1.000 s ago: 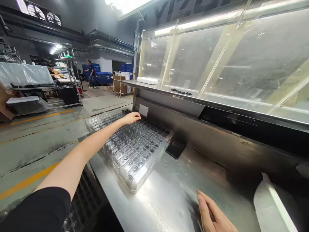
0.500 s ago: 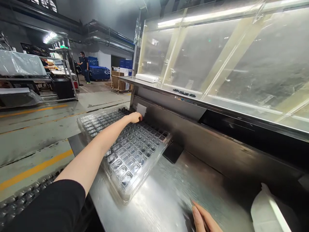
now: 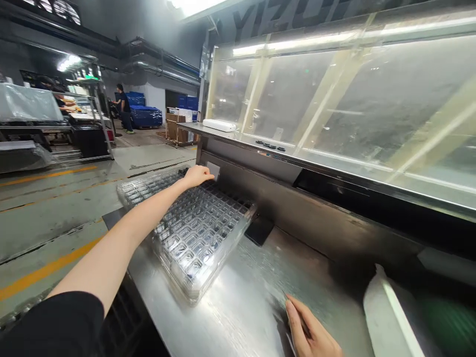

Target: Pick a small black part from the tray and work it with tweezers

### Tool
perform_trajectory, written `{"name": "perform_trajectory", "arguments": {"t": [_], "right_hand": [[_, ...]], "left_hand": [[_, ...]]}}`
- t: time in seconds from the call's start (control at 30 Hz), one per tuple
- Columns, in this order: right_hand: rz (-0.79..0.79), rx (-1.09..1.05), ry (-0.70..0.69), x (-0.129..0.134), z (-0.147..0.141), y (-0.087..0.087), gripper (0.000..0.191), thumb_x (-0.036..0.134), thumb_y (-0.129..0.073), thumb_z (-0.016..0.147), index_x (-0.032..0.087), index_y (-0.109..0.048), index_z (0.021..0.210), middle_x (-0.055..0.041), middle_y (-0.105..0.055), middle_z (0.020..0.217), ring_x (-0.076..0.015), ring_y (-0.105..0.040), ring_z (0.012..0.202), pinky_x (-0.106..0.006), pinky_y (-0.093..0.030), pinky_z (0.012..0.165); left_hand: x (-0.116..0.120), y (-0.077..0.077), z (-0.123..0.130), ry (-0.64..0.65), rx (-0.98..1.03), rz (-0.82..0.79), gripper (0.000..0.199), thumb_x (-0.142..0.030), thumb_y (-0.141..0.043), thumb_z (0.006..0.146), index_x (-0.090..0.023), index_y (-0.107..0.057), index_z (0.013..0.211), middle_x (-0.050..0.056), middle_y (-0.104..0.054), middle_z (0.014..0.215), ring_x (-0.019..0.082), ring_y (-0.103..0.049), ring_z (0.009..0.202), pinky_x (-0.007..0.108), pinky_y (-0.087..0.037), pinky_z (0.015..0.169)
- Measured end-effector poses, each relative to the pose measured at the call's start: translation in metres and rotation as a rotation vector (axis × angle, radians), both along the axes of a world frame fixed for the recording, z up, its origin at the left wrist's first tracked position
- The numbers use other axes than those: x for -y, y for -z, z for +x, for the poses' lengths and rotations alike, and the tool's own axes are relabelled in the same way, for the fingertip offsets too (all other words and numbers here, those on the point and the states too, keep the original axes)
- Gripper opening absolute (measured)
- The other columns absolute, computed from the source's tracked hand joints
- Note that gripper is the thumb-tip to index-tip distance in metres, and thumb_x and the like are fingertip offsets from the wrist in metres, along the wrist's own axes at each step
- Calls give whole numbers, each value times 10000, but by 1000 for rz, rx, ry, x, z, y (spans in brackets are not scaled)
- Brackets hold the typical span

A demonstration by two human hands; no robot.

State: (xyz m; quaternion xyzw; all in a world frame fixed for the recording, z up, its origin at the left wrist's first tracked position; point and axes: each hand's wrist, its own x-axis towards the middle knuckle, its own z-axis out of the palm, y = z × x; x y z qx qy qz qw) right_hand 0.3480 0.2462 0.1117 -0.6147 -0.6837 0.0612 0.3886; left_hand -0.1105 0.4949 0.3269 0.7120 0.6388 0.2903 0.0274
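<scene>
My left hand reaches over the far end of a clear plastic tray with rows of square pockets. Its fingers are curled closed; whatever they hold, if anything, is hidden. Several small black pieces sit in the tray's far corner, just beside that hand. Low in the view, my right hand pinches a thin pointed tool above the steel bench. Only the tool's fine tip and part of its shaft show, so I cannot tell its exact kind.
A black flat pad lies right of the tray. A white curved piece stands at the bench's right. On the shelf above are a white oblong device and several small black parts. A co-worker stands far off.
My left hand has risen slightly off the tray's far edge, its thumb now showing to the right. My right hand keeps its pinch on the pointed tool. The whole view has shifted a little.
</scene>
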Motion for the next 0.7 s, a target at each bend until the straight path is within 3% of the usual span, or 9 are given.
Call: {"name": "perform_trajectory", "arguments": {"t": [0.13, 0.23, 0.3, 0.37, 0.5, 0.6, 0.7], "right_hand": [[88, -120, -98, 14, -36, -24, 503, 541, -468, 1089, 184, -821, 1116, -121, -797, 1107, -294, -784, 980, -341, -633, 861], [80, -108, -42, 15, -46, -30, 438, 456, -447, 1093, 222, -815, 1136, -80, -796, 1136, -254, -770, 1030, -313, -592, 955], [76, -95, -5, 13, -43, -29, 377, 434, -492, 1091, 242, -809, 1161, -49, -795, 1152, -231, -759, 1058, -282, -566, 975], [77, -89, 22, 13, -39, -28, 332, 417, -525, 1095, 253, -804, 1169, -30, -795, 1150, -217, -755, 1052, -262, -555, 952], [75, -78, 41, 18, -38, -30, 281, 391, -563, 1099, 255, -797, 1174, -20, -801, 1097, -212, -756, 1005, -252, -548, 892], [64, -63, 41, 19, -36, -31, 254, 380, -583, 1099, 270, -790, 1196, -4, -799, 1109, -206, -754, 1024, -250, -542, 914], [42, -53, 44, 19, -32, -31, 267, 365, -571, 1083, 276, -779, 1223, -7, -789, 1175, -220, -748, 1071, -273, -545, 950]], "left_hand": [[55, -17, 23, 104, 21, 95, 485, -487, -517, 1030, -167, -699, 714, -16, -691, 682, 149, -606, 716, 242, -375, 674], [79, -13, 37, 238, 46, 158, 458, -474, -433, 1029, -166, -761, 944, -76, -609, 594, 146, -555, 631, 238, -371, 663], [87, -3, 52, 349, 5, 165, 468, -464, -393, 1052, -227, -714, 1297, -120, -561, 547, 142, -538, 554, 238, -393, 626], [101, 11, 73, 497, -25, 164, 478, -440, -406, 1041, -296, -633, 1436, -133, -584, 553, 143, -541, 519, 240, -413, 595], [149, 38, 129, 820, -109, 406, 423, -353, -490, 1037, -402, -659, 1422, -91, -745, 734, 158, -611, 532, 271, -433, 581], [193, 58, 170, 1034, -85, 529, 469, -214, -540, 1028, -350, -638, 1466, 13, -818, 970, 188, -710, 663, 303, -496, 642], [242, 82, 209, 1217, -61, 459, 504, -116, -486, 981, -256, -661, 1432, 61, -772, 831, 217, -716, 691, 318, -518, 649]]}}
